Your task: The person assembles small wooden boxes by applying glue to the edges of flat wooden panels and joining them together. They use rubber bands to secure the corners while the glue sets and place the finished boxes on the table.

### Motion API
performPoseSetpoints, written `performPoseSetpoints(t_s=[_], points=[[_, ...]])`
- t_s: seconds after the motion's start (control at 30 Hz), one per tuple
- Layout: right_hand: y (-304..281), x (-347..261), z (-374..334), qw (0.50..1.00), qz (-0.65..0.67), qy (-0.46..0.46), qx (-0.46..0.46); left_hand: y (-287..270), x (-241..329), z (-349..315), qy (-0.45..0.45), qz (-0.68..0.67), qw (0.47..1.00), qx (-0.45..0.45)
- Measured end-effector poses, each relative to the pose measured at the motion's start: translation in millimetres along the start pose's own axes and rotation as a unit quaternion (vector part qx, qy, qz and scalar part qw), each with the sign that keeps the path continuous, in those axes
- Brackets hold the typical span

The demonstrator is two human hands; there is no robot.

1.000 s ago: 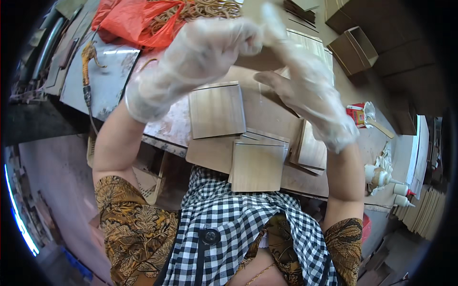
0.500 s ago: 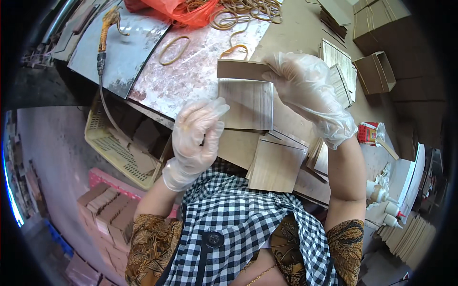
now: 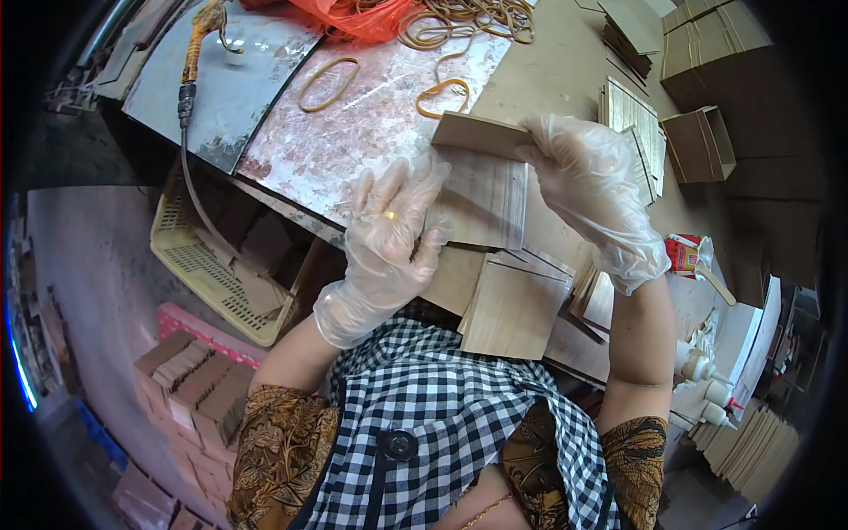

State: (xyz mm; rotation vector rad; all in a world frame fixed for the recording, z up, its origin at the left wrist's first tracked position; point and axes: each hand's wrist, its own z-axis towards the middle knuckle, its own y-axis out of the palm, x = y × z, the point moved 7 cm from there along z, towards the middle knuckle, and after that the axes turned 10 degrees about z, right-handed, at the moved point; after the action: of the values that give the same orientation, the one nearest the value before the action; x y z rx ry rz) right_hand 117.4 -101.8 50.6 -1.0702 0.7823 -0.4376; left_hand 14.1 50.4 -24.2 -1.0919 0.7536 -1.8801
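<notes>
My right hand [image 3: 590, 181], in a clear plastic glove, grips the right end of a thin brown board strip [image 3: 477, 135]. The strip stands on edge along the far side of a flat wood-grain panel [image 3: 481, 199] on the table. My left hand [image 3: 393, 230], gloved the same way, has its fingers stretched out beside the panel's left edge; whether the fingertips touch it I cannot tell. Closer to my checked apron lie more wood-grain panels [image 3: 515, 309], overlapping each other.
Rubber bands [image 3: 329, 86] and a red plastic bag [image 3: 375, 19] lie on the far table. An air blow gun [image 3: 190, 66] rests at the left, above a yellow crate [image 3: 221, 287]. To the right are an open box [image 3: 698, 144], a red container [image 3: 682, 253] and white glue bottles [image 3: 717, 402].
My left hand's fingers have straightened and moved right, toward the panel's edge. The strip, now angled differently, has shifted slightly right with my right hand.
</notes>
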Motion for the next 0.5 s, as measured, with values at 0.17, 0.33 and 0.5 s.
performPoseSetpoints(t_s=[0.17, 0.33, 0.5], points=[[-1.3, 6.0, -6.4, 0.999, 0.004, 0.036, -0.014, 3.3, 3.6, 2.1, 0.004, 0.024, 1.000, -0.012], [-1.7, 8.1, -6.5, 0.999, -0.008, 0.032, -0.015, 6.4, 5.2, 1.7, 0.003, 0.046, 0.998, -0.032], [-1.0, 10.0, -2.6, 0.999, 0.015, 0.040, -0.020, 8.6, 3.8, 0.5, 0.012, 0.071, 0.997, -0.042]])
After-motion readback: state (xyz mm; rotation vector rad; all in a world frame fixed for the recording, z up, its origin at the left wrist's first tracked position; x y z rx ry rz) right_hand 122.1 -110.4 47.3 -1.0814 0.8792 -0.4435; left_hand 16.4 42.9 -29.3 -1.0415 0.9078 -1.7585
